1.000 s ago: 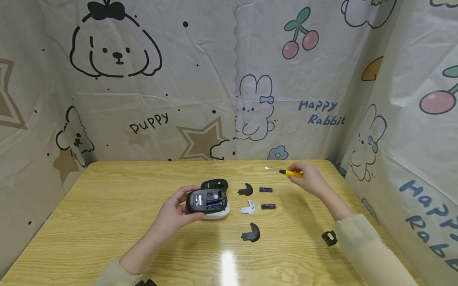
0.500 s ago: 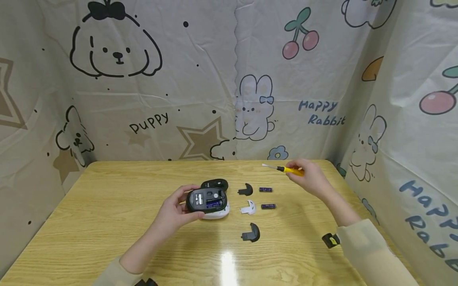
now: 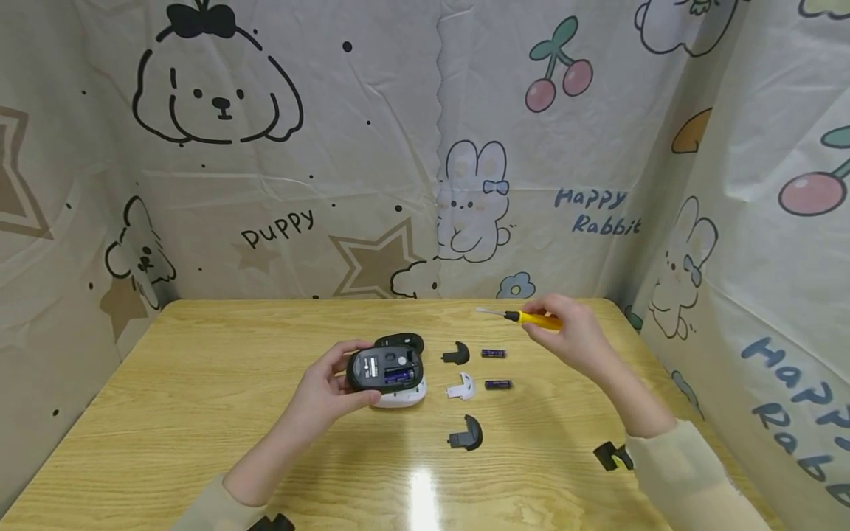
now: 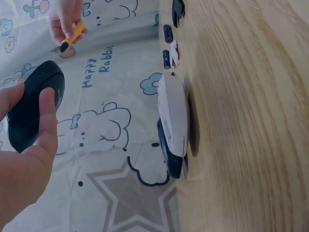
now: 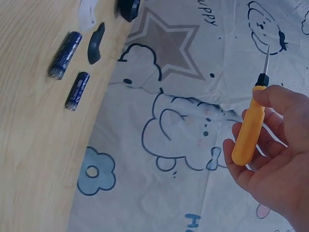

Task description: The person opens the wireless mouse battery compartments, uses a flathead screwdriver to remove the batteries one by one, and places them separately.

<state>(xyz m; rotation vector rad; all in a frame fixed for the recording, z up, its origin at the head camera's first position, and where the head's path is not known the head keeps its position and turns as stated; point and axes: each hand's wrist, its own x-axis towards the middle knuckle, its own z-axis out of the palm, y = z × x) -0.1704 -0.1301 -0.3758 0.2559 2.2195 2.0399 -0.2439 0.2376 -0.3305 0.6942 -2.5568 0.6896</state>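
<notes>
My left hand (image 3: 332, 380) grips a black mouse (image 3: 385, 369) turned underside up, its battery bay uncovered with a blue battery inside. It hovers just over a white mouse (image 3: 401, 399) on the table (image 3: 199, 383). In the left wrist view my fingers (image 4: 46, 125) curl round the black mouse (image 4: 36, 104). My right hand (image 3: 558, 330) holds a yellow-handled screwdriver (image 3: 539, 320) in the air over the table's far right, tip pointing left. The right wrist view shows the screwdriver (image 5: 251, 130) pinched between thumb and fingers (image 5: 270, 145).
A second black mouse (image 3: 401, 341) lies behind the held one. Two black battery covers (image 3: 456, 353) (image 3: 467, 432), a white cover (image 3: 462, 386) and two loose batteries (image 3: 493, 354) (image 3: 498, 384) lie between my hands. Printed cloth walls (image 3: 425, 147) enclose the table on three sides.
My right hand has carried the screwdriver a little to the left and slightly up. My left hand still holds the black mouse in about the same place.
</notes>
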